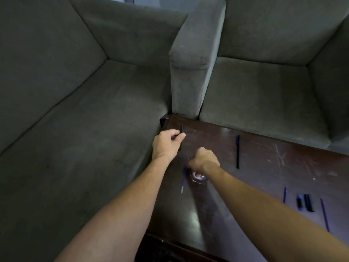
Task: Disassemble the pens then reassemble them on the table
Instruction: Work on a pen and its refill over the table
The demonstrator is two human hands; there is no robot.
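My left hand [167, 143] is closed around a black pen barrel [181, 129] that sticks up past my fingers, above the far left corner of the dark wooden table [255, 176]. To its right, my right hand [204, 159] is closed low over the table; a thin blue refill [183, 179] runs out from under it toward me, and I cannot tell whether the fingers grip it. A whole black pen [237, 151] lies further right. At the right edge lie a blue refill [284, 194], black pen parts [306, 202] and another refill [325, 214].
Grey sofas surround the table: one seat [75, 148] on the left, an armrest [192, 63] straight ahead at the table's corner, another seat [264, 101] behind the table. The tabletop is scratched and shows a bright glare patch [194, 218] near me.
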